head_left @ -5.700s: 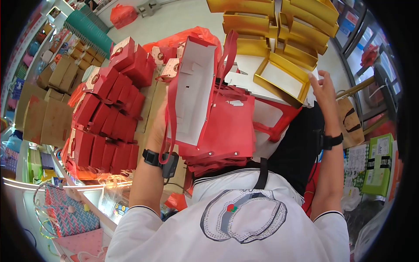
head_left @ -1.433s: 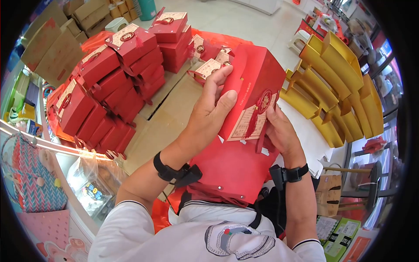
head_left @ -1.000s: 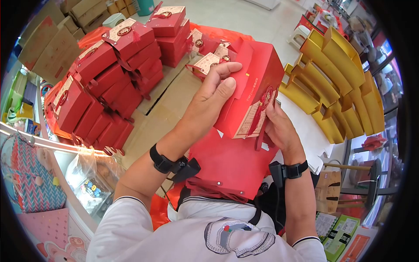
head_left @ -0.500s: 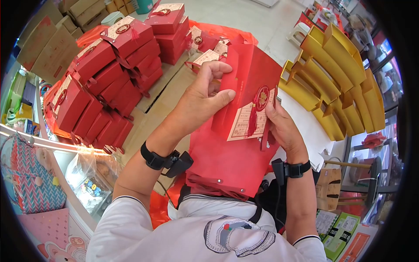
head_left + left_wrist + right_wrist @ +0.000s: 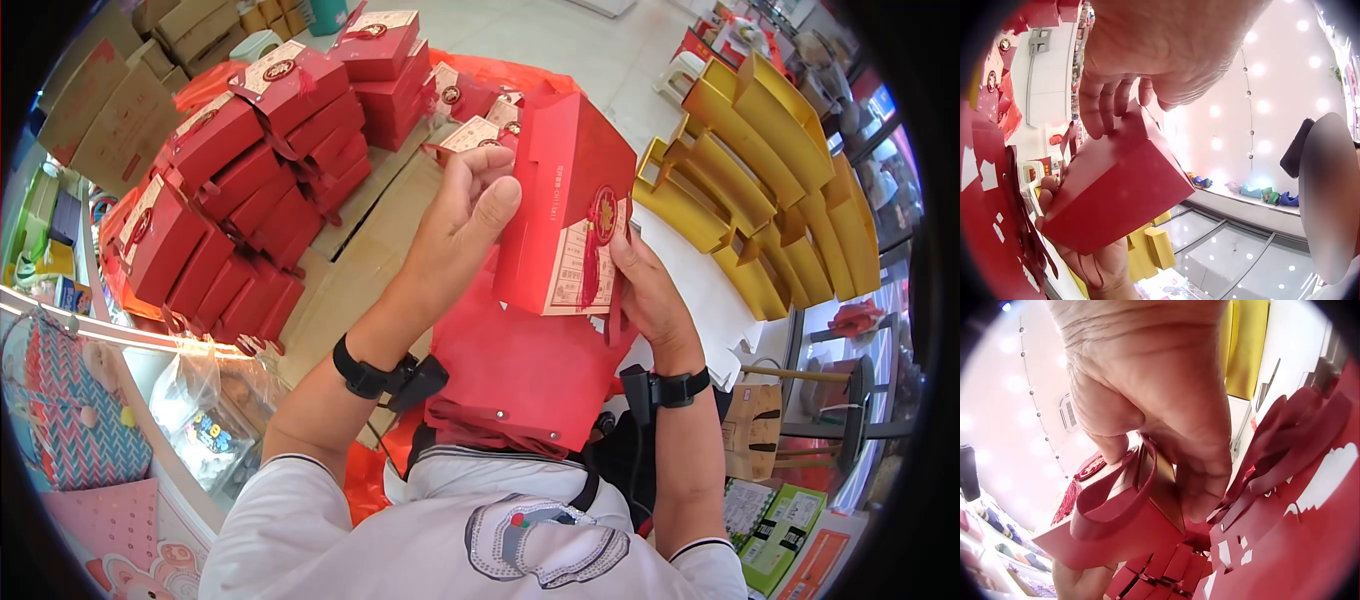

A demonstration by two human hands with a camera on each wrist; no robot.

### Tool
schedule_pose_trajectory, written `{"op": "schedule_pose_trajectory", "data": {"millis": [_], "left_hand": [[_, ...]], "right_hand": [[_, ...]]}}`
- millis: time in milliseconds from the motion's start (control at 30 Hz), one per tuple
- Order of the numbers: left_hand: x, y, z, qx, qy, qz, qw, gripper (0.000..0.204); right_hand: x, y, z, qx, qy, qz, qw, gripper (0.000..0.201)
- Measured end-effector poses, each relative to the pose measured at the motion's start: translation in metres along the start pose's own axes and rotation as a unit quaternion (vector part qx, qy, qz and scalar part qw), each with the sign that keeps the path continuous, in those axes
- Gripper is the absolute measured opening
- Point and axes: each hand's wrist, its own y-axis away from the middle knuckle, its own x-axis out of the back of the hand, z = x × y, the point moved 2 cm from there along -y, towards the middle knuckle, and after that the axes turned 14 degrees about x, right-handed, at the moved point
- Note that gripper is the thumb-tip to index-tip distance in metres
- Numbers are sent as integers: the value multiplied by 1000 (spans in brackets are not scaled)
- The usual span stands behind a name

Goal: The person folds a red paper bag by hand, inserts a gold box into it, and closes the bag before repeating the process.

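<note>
A red gift box (image 5: 575, 190) with a cream label, a round emblem and a dark red tassel (image 5: 588, 265) is held up before the person's chest. The right hand (image 5: 650, 290) grips its near right end, thumb on the label side and fingers behind. A ribbon loop (image 5: 1110, 512) hangs by that hand in the right wrist view. At the box's left side is the left hand (image 5: 465, 205), with its fingers (image 5: 1107, 103) extended against the box by the folded edge in the left wrist view. Under the box, flat red folded boxes (image 5: 520, 365) lie on the person's lap.
Finished-looking red boxes (image 5: 235, 170) are stacked at the left on orange plastic, beside brown cardboard (image 5: 390, 235). Gold trays (image 5: 760, 180) are piled on a white surface at the right. A glass counter stands at lower left.
Earlier the box stood open with a white inside, the right hand at a gold tray. Since then both hands came to the box; its left flap has folded in and the left hand moved slightly left.
</note>
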Motion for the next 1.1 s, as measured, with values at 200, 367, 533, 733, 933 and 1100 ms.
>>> {"op": "schedule_pose_trajectory", "data": {"millis": [200,367,533,733,933,1100], "left_hand": [[-7,1,-11,-106,-175,56,977,92],[-9,5,1,-136,-291,63,945,85],[-22,16,7,-157,-316,79,932,64],[-14,18,15,-219,-361,68,904,58],[-9,16,13,-207,-362,15,909,57],[-13,19,24,-166,-350,-7,922,60]], "right_hand": [[-2,-3,5,20,28,20,999,64],[4,-1,10,28,84,3,996,69],[7,-1,17,41,81,-8,996,68],[-2,0,15,36,18,-27,999,70],[-2,5,22,28,15,-28,999,72],[-4,3,20,34,19,-30,999,74]]}}
